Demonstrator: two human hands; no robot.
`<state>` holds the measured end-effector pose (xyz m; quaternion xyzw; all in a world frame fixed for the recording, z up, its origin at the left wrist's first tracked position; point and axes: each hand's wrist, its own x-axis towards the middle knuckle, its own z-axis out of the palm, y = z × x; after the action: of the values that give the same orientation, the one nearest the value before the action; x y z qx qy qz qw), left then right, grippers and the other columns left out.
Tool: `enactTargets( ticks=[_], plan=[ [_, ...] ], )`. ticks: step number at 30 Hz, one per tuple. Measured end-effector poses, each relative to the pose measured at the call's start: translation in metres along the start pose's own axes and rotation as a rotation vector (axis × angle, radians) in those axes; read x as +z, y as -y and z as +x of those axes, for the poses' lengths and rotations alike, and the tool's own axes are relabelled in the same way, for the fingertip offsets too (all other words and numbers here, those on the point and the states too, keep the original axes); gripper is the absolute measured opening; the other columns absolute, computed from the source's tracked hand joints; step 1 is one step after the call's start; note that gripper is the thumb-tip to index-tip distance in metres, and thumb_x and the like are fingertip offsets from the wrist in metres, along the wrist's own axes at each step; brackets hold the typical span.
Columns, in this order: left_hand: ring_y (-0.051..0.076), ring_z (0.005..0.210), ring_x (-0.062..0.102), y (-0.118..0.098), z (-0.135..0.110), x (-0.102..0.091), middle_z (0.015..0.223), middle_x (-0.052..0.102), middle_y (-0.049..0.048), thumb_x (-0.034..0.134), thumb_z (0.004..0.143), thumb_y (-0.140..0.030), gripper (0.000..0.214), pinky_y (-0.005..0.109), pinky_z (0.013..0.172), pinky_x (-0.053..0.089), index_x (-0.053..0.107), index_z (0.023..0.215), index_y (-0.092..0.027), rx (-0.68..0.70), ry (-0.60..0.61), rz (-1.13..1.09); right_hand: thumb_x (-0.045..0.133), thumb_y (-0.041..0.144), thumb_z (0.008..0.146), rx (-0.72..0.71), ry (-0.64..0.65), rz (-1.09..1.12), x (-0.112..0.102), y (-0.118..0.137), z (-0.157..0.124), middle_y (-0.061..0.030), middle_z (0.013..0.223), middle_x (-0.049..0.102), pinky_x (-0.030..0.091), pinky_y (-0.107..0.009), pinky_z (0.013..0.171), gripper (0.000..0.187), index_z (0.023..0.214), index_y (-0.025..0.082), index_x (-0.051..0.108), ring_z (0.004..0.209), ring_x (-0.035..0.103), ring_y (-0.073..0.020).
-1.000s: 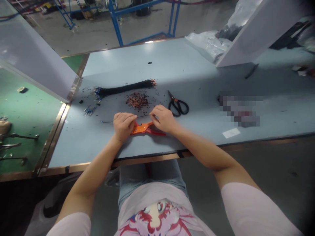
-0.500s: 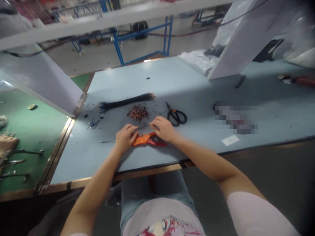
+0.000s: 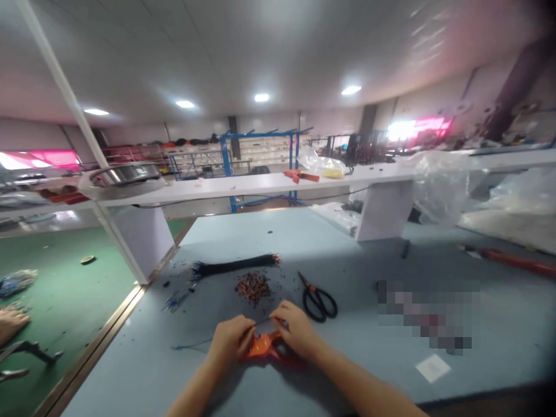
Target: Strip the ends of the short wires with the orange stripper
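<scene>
My left hand is closed around a thin dark wire, whose tail runs out to the left over the table. At the wire's other end, the fingertips of my right hand are pinched together. Beneath and between both hands lies an orange wire stripper with red handles, its ends partly covered by my fingers. Just beyond them is a heap of small copper-coloured scraps. Black-handled scissors rest to the right of my right hand. A bundle of black wires lies behind the heap.
Loose blue-ended pieces are scattered at the left. A white label and a blurred-out item lie on the right. A white shelf crosses the back on upright panels. A green table adjoins on the left, with another person's hand at its edge.
The view has tilted upward, bringing the shelf top, ceiling and lamps into sight. Both hands keep nearly the same hold on the wire above the wire stripper.
</scene>
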<state>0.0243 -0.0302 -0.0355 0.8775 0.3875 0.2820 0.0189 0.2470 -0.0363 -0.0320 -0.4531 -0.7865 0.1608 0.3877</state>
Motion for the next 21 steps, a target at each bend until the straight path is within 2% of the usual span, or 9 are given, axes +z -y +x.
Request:
enactTargets(
  ticks=[6, 21],
  plan=[
    [0.013, 0.066, 0.061, -0.0012, -0.0008, 0.0017, 0.071, 0.066, 0.0015, 0.047, 0.088, -0.021, 0.020, 0.022, 0.061, 0.040, 0.068, 0.087, -0.020, -0.042, -0.023, -0.020, 0.053, 0.013, 0.087, 0.020, 0.038, -0.003, -0.0017, 0.0045, 0.0010, -0.0065, 0.086, 0.063, 0.046, -0.029, 0.076, 0.019, 0.086, 0.017, 0.071, 0.082, 0.060, -0.0179],
    [0.013, 0.069, 0.061, -0.0027, -0.0019, 0.0005, 0.074, 0.067, 0.0016, 0.046, 0.089, -0.023, 0.022, 0.023, 0.064, 0.039, 0.067, 0.084, -0.020, -0.101, 0.019, -0.074, 0.052, 0.017, 0.088, 0.030, 0.063, -0.022, -0.0031, 0.0056, -0.0001, -0.0065, 0.086, 0.063, 0.047, -0.031, 0.077, 0.019, 0.087, 0.019, 0.071, 0.082, 0.061, -0.0194]
  ],
)
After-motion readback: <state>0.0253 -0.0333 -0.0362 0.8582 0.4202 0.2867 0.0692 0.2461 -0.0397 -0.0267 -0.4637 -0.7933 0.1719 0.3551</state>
